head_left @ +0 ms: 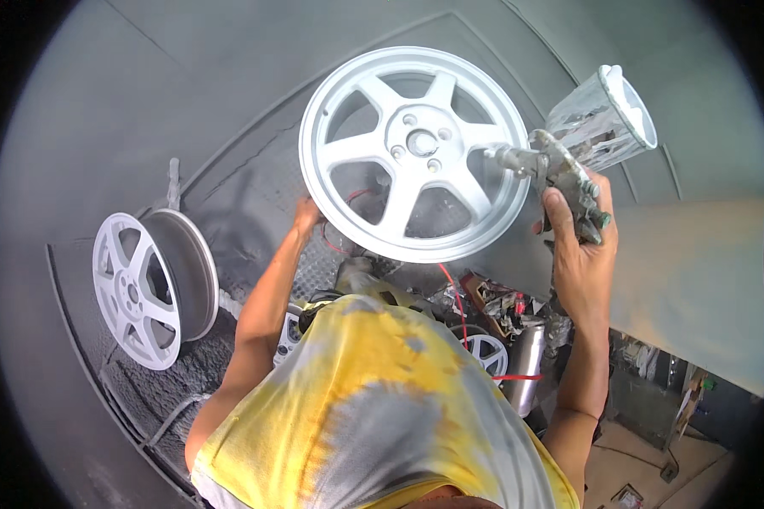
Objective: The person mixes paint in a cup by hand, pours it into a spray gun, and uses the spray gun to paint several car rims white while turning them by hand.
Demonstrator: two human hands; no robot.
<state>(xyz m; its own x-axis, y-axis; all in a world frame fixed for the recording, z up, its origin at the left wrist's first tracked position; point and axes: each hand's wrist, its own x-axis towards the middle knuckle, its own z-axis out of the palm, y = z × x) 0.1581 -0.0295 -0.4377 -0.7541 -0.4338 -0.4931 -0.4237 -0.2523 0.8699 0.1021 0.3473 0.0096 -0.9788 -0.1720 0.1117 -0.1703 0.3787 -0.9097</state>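
Note:
A white six-spoke car wheel point(422, 170) faces up in front of me, its spokes and rim coated white. In my right hand point(579, 233) is a paint-smeared spray gun point(569, 182), gripped at its handle, with the thumb over its body. The gun's nozzle points left across the wheel's right rim. On the gun sits a cup point(598, 123) streaked with white and grey paint. My left hand point(307, 214) is at the wheel's lower left edge; its fingers are mostly hidden, so I cannot tell whether they grip the rim.
Another white wheel point(136, 293) stands upright at the left, beside a rough dark surface. A red hose point(454, 297) runs below the sprayed wheel. A silver cylinder point(528, 365), a smaller-looking white wheel point(486, 352) and clutter lie lower right. A pale panel point(696, 288) is at the right.

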